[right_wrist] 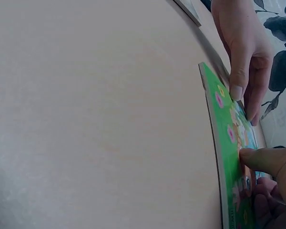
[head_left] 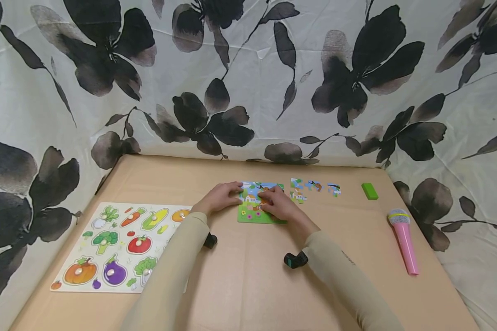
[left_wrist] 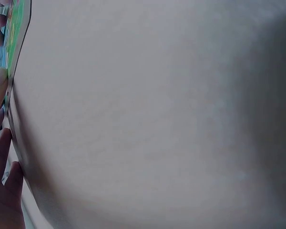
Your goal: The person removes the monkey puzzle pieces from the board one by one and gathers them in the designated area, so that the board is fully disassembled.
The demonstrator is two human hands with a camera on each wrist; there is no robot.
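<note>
A small picture jigsaw puzzle, with a green lower strip, pink flowers and a white house, lies on the table. At its left edge my left hand touches the board, fingers nearly straight. The right wrist view shows that left hand with its thumb at the board's edge. My right hand is over the puzzle's right half, its thumb against the picture and the other fingers bent beside it. That hand hides part of the picture; I cannot tell whether a piece is between its fingertips.
Several loose jigsaw pieces lie right of the puzzle. Farther right are a green block and a pink toy microphone. A vegetable puzzle board lies at left, partly under the left sleeve. Floral cloth hangs behind the table.
</note>
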